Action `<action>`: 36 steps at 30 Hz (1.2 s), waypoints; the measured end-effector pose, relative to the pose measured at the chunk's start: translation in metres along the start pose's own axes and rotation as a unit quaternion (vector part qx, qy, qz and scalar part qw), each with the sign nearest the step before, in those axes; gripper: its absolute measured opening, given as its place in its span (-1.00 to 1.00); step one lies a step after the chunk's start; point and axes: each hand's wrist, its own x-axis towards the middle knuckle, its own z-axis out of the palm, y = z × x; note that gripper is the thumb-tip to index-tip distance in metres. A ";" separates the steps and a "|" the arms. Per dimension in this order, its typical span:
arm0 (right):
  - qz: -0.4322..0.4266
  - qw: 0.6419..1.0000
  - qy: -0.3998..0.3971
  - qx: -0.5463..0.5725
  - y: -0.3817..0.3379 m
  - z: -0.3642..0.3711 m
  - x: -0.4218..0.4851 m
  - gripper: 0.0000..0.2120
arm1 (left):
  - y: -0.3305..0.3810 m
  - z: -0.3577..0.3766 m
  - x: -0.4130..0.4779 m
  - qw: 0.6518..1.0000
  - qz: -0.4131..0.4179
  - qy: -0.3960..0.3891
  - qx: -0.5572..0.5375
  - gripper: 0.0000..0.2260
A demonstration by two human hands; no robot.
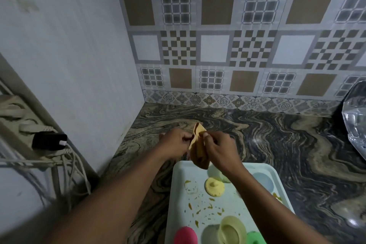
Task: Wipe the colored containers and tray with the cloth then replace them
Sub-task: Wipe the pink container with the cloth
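Above the tray's twelve o'clock edge, the cloth [198, 145] hung bunched between both hands. The left hand [174, 142] pinched its upper fold from nine o'clock, and the right hand [219, 149] gripped it from three o'clock, fingers curled round the fabric. The tray [178, 194] sat on the marbled counter [277, 144] at the person's six o'clock, smeared with yellow stains [191, 189] toward its nine o'clock side. On it stood the containers: a yellow one [214, 186] near the middle, a blue one [262, 181] at two o'clock, and a pink one [185, 235], a cream one [232, 230] and a green one [255, 238] along the six o'clock edge. Judging by the stains, no wiping seemed done yet; the step in hand looked like folding or readying the cloth. The next move would likely call for freeing one hand to lift a container while the other held the cloth, since the crowded tray left little bare surface to wipe.
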 end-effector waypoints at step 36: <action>0.295 0.846 0.060 0.440 -0.029 -0.021 0.026 -0.57 | 0.064 -0.039 0.008 0.965 0.155 -0.031 -0.211 -0.87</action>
